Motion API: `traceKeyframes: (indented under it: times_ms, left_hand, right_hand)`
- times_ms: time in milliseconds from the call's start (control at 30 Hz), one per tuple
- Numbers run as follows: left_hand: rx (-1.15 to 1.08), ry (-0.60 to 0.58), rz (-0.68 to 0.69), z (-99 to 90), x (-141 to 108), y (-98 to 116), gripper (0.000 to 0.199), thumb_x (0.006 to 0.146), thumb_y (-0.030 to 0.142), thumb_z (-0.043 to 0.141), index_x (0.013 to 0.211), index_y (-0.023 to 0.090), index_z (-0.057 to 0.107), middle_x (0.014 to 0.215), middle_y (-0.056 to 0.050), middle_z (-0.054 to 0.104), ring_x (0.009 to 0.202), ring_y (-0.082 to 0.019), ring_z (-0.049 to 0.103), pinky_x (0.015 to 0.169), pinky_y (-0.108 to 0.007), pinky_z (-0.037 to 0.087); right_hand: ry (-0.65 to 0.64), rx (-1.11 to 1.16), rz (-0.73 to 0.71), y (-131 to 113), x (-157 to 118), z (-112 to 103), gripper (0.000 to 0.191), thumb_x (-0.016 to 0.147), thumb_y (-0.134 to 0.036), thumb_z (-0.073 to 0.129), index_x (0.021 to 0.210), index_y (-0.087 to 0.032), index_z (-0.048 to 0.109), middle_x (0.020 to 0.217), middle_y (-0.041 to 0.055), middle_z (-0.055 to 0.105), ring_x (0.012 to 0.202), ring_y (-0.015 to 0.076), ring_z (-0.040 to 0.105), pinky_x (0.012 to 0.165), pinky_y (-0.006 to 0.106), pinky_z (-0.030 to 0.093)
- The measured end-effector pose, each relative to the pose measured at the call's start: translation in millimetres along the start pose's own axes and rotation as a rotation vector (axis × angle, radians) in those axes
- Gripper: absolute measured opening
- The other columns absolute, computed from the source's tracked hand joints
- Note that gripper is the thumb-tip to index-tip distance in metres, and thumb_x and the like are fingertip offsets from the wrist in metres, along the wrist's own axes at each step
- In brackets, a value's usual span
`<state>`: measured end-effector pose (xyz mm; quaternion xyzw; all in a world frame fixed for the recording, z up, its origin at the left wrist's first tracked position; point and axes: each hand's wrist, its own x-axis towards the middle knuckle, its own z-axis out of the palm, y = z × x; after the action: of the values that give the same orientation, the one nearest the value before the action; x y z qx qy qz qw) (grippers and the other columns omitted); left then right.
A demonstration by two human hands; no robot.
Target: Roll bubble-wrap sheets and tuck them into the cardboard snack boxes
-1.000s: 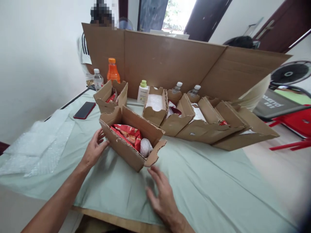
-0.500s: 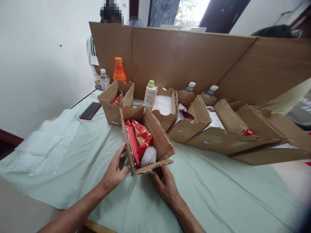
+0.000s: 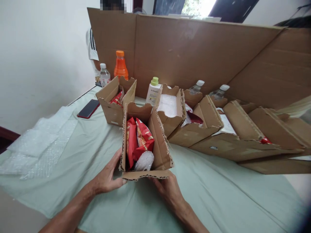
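Note:
An open cardboard box stands in front of me between my two hands. Two red snack packets lean inside it, beside a bundle in bubble wrap at the near end. My left hand grips the box's left side near the front corner, thumb on the front wall. My right hand holds the box low at its front right, the fingertips hidden beneath the front flap. Behind it to the left is another cardboard box with a red packet inside.
Several cardboard boxes run along the right. A bottle with a green cap, an orange bottle and clear bottles stand behind. A phone and bubble wrap sheets lie left. A tall cardboard panel stands at the back; a person is behind it.
The held box has turned to face me more squarely and come slightly nearer, both hands moving with it. The camera view has also shifted.

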<state>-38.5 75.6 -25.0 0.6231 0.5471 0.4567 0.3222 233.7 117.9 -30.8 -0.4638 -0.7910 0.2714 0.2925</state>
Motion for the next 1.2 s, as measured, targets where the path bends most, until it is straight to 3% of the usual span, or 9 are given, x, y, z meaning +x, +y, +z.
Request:
traceKeyframes:
  times_ms: [100, 200, 367, 533, 733, 867, 967, 1100, 1200]
  left_hand:
    - [-0.023, -0.037, -0.108, 7.7, 4, 3, 0.038, 0.082, 0.051, 0.072, 0.11, 0.024, 0.072, 0.098, -0.011, 0.074, 0.11, -0.035, 0.068, 0.096, -0.05, 0.058]
    - [0.026, 0.026, -0.19, 9.0, 9, 4, 0.032, 0.09, 0.048, 0.062, 0.104, 0.02, 0.07, 0.098, -0.011, 0.074, 0.098, -0.031, 0.069, 0.089, -0.046, 0.058]
    - [0.174, 0.007, -0.198, -13.2, 32, 0, 0.032, 0.088, 0.048, 0.058, 0.1, 0.019, 0.067, 0.097, -0.009, 0.075, 0.087, -0.028, 0.069, 0.076, -0.038, 0.056]
    - [0.285, -0.002, -0.256, -26.6, 74, -7, 0.036, 0.084, 0.048, 0.054, 0.099, 0.019, 0.07, 0.094, -0.006, 0.078, 0.085, -0.026, 0.07, 0.074, -0.035, 0.053]
    - [0.437, 0.188, -0.341, -7.6, 118, -20, 0.037, 0.08, 0.052, 0.054, 0.08, 0.019, 0.073, 0.069, -0.005, 0.073, 0.066, -0.024, 0.066, 0.063, -0.032, 0.046]
    - [0.335, 0.236, -0.392, 4.4, 123, -30, 0.042, 0.082, 0.055, 0.053, 0.06, 0.021, 0.063, 0.057, -0.004, 0.066, 0.056, -0.02, 0.062, 0.057, -0.03, 0.045]
    - [0.249, 0.216, -0.218, 15.1, 113, -30, 0.037, 0.084, 0.05, 0.056, 0.071, 0.019, 0.07, 0.066, -0.004, 0.071, 0.061, -0.019, 0.063, 0.061, -0.029, 0.048]
    - [0.183, 0.073, 0.071, 28.9, 104, -25, 0.035, 0.088, 0.037, 0.058, 0.113, 0.018, 0.075, 0.108, -0.01, 0.077, 0.088, -0.02, 0.07, 0.076, -0.03, 0.056]
    - [0.157, -0.051, 0.101, 34.6, 104, -24, 0.049, 0.088, 0.032, 0.057, 0.135, 0.019, 0.066, 0.131, -0.014, 0.07, 0.111, -0.026, 0.068, 0.07, -0.029, 0.058]
  right_hand:
    - [0.037, -0.011, -0.092, -4, 14, 5, 0.012, 0.092, -0.03, 0.061, 0.093, -0.022, 0.07, 0.087, 0.0078, 0.076, 0.079, 0.0248, 0.074, 0.071, 0.035, 0.061]
    - [0.102, -0.035, -0.166, -1, 22, 14, 0.019, 0.099, -0.029, 0.055, 0.106, -0.02, 0.071, 0.098, 0.0104, 0.078, 0.089, 0.0248, 0.076, 0.081, 0.037, 0.063]
    - [0.129, -0.064, -0.268, 9, 19, 21, 0.03, 0.099, -0.018, 0.051, 0.125, -0.019, 0.066, 0.118, 0.0119, 0.076, 0.108, 0.0231, 0.074, 0.093, 0.037, 0.062]
    - [0.143, -0.051, -0.306, 12, 17, 21, 0.022, 0.096, -0.014, 0.055, 0.111, -0.021, 0.069, 0.116, 0.0106, 0.075, 0.105, 0.0229, 0.073, 0.09, 0.037, 0.062]
    - [0.164, -0.017, -0.298, 11, 19, 21, 0.017, 0.095, -0.012, 0.054, 0.099, -0.02, 0.069, 0.111, 0.0107, 0.076, 0.099, 0.0224, 0.073, 0.085, 0.036, 0.062]
    - [0.155, 0.029, -0.287, 11, 19, 20, 0.016, 0.095, -0.011, 0.055, 0.097, -0.02, 0.069, 0.105, 0.0089, 0.077, 0.094, 0.0211, 0.074, 0.083, 0.036, 0.061]
    - [0.147, 0.054, -0.283, 11, 20, 19, 0.017, 0.095, -0.011, 0.055, 0.097, -0.02, 0.069, 0.103, 0.0082, 0.078, 0.092, 0.0209, 0.074, 0.082, 0.036, 0.06]
    - [0.145, 0.072, -0.291, 10, 21, 19, 0.017, 0.095, -0.01, 0.055, 0.097, -0.02, 0.069, 0.1, 0.0079, 0.078, 0.091, 0.0208, 0.074, 0.081, 0.036, 0.06]
    - [0.143, 0.072, -0.294, 10, 21, 19, 0.017, 0.095, -0.01, 0.055, 0.098, -0.02, 0.069, 0.1, 0.0078, 0.079, 0.09, 0.0206, 0.074, 0.08, 0.036, 0.06]
